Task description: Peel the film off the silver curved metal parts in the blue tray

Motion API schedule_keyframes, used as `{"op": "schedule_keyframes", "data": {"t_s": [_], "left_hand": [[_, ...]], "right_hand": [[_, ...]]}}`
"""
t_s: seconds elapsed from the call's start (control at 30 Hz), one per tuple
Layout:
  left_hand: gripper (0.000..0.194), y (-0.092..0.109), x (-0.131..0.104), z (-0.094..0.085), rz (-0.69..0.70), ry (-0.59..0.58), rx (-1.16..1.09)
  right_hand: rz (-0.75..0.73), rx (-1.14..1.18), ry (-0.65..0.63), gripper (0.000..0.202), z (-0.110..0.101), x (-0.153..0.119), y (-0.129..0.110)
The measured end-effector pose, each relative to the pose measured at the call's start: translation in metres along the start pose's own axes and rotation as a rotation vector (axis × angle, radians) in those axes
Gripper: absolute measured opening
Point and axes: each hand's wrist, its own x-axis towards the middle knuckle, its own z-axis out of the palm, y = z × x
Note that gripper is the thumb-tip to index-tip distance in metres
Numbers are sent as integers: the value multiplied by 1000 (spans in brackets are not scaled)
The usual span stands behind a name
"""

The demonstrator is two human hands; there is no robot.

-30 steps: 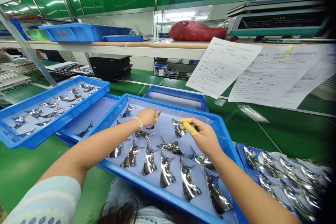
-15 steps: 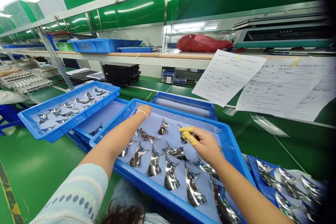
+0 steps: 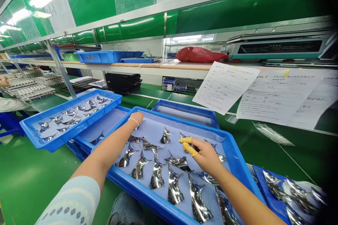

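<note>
Two hands were over a large, rectangular blue plastic tray (image 3: 142,190) lined with pale lavender sheeting (image 3: 153,121), on which curved, pointed, mirror-bright metal pieces (image 3: 174,184) lay apart in loose rows. The right hand (image 3: 204,151) wore yellow rubber finger covers (image 3: 190,148) on its thumb and forefinger, which were drawn narrowly together at one small shiny metal piece (image 3: 182,135) in the far half of the tray; whether they gripped it or only touched it, I could not tell. The left hand (image 3: 136,116), with a pale beaded bracelet (image 3: 134,121) at its wrist, was near the tray's far left corner; its fingers were hidden, so their spread and any hold could not be told. Between the hands, another piece (image 3: 166,135) stood on the sheeting, clear of both. A smaller blue tray (image 3: 37,143) of similar pieces was tilted at the left, and a third blue tray (image 3: 261,179) with more of them was at the right.

White paper forms (image 3: 225,86) hung from the shelf edge under bits of yellow tape, printed in Chinese and partly filled in by hand; one heading seemed to end in "有限公司", while the smaller lines were illegible. Above them, a teal scale (image 3: 280,47) bore tiny, unreadable lettering on its dark panel. Orange-red marks on a deep blue bin (image 3: 97,57) were likewise too small to read.
</note>
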Motion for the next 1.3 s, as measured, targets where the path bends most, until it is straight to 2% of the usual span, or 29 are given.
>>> {"op": "schedule_keyframes", "data": {"t_s": [0.13, 0.2, 0.27, 0.33, 0.43, 0.53, 0.7, 0.87, 1.0, 1.07, 1.3], "left_hand": [[17, 9, 11, 11, 114, -69, -50], [10, 20, 5, 21, 214, -107, -130], [11, 33, -8, 31, 307, -144, -233], [12, 43, -25, 40, 383, -186, -416], [12, 51, -46, 47, 430, -239, -776], [21, 53, -56, 51, 378, -279, -984], [34, 55, -61, 57, 274, -348, -1139], [29, 53, -65, 63, 183, -407, -1184], [26, 50, -67, 64, 42, -557, -1218], [26, 50, -69, 64, 14, -616, -1229], [30, 52, -73, 62, 131, -563, -1111]], "right_hand": [[5, 23, 98, 24, -1, 1, 2], [62, 38, 217, 23, -4, 2, 2], [188, 84, 301, 28, -6, 2, 2], [322, 200, 279, 39, -6, 2, 2], [428, 466, 96, 47, 0, 0, 2], [433, 669, -35, 45, 8, -5, 0], [485, 757, -37, 42, 11, -8, -13], [450, 747, -42, 35, 8, -8, -20], [399, 627, -12, 27, 4, -14, -10], [383, 516, 4, 26, 2, -16, -5], [278, 330, 44, 35, -5, -13, -13]]}}
